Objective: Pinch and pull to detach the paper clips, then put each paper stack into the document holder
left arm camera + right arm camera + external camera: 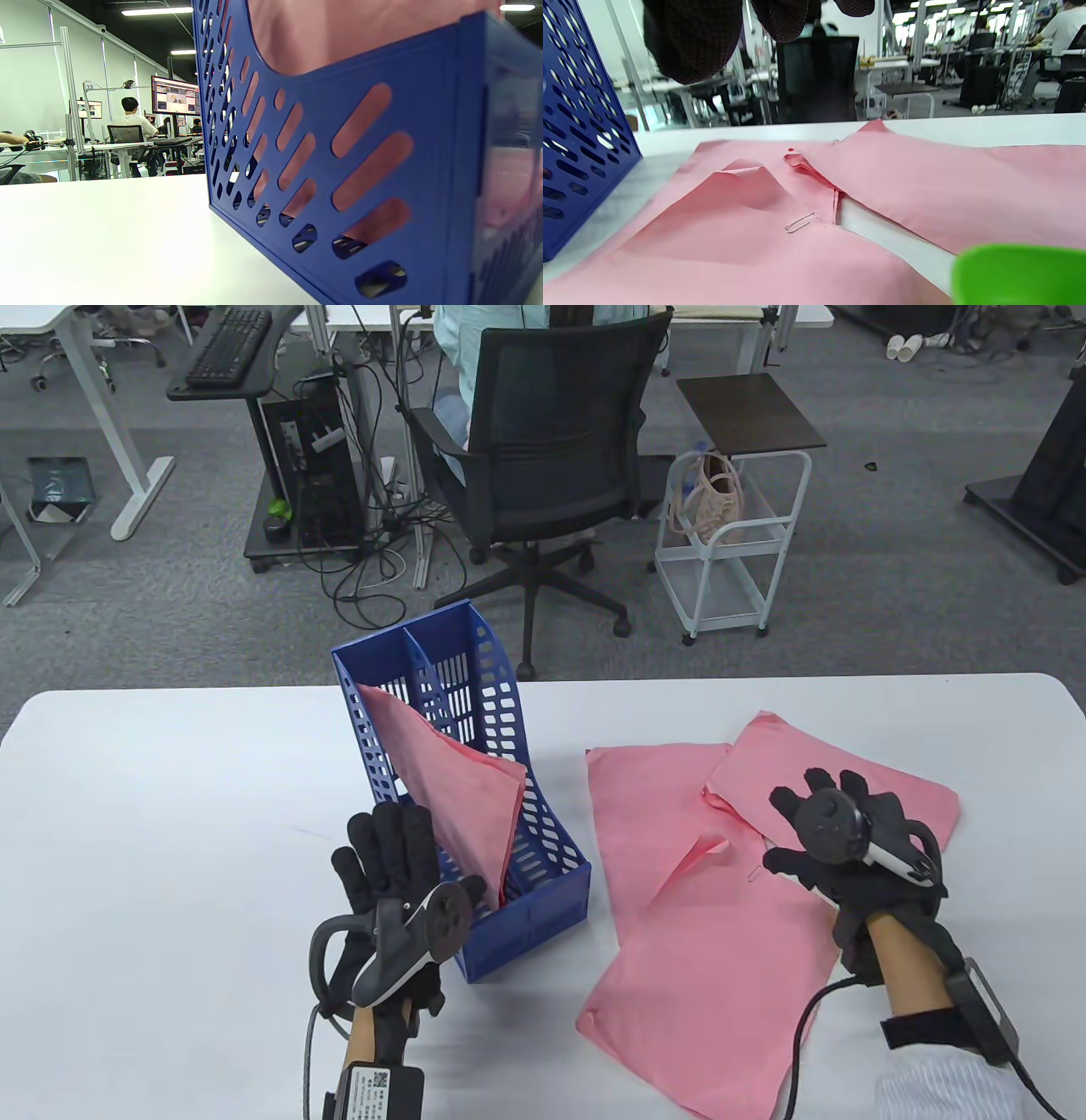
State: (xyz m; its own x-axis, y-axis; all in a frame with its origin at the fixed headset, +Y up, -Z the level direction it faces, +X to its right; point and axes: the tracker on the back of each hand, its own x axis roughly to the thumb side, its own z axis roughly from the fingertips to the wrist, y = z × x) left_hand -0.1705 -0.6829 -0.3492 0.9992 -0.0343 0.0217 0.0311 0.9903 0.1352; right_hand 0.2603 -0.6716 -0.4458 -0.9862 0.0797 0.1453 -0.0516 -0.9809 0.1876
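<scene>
The blue document holder [517, 891] stands mid-table with a pink paper stack [458, 789] leaning in its front compartment; the same stack shows pink through the holder's slots [360, 114]. My left hand [386, 836] lies with straight fingers against the holder's left side and holds nothing. Several pink paper stacks [679, 899] lie overlapping on the table to the right. A loose silver paper clip [753, 872] [800, 222] rests on the lower stack. My right hand [819, 802] hovers over the right stack [764, 763], fingers [691, 38] spread and empty.
The white table [170, 814] spreads to the left of the holder. A blurred green object [1018, 271] sits close under the right wrist camera. Beyond the far table edge stand an office chair [551, 458] with a seated person and a white cart [730, 543].
</scene>
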